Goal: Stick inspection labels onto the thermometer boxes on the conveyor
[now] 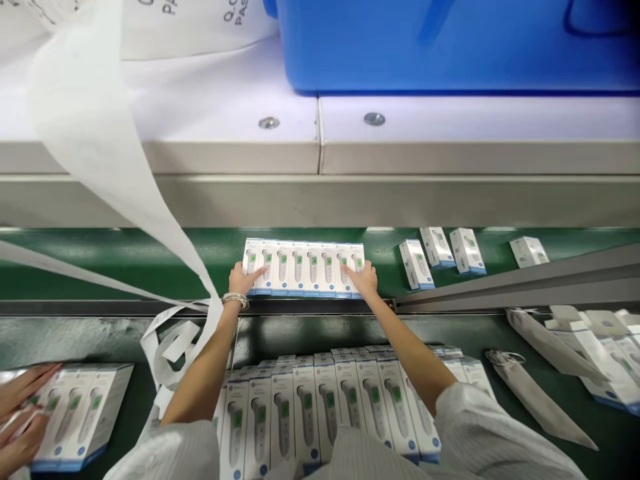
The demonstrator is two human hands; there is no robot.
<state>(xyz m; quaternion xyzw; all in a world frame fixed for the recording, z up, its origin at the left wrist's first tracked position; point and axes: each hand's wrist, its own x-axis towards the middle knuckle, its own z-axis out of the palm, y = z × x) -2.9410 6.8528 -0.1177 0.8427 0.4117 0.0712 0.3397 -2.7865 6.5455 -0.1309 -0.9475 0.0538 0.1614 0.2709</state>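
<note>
A row of several white thermometer boxes (303, 270), each printed with a handheld thermometer and a green display, stands side by side on the green belt. At the row's left end, my left hand (242, 277), with a bracelet at its wrist, presses inward with its thumb over the front. My right hand (367, 279) grips the opposite end in the same way, so the row is squeezed between both palms. Closer to my body, between my forearms, a larger group of the same boxes (327, 407) is packed in rows on the green work surface.
Loose boxes (417, 264) lie on the belt to the right, beside a slanted metal rail (500, 283). White paper strip (120, 153) hangs at left. Another person's hands (23, 413) touch boxes at lower left. White pouches (543, 400) lie right. A blue bin (450, 47) sits on the shelf above.
</note>
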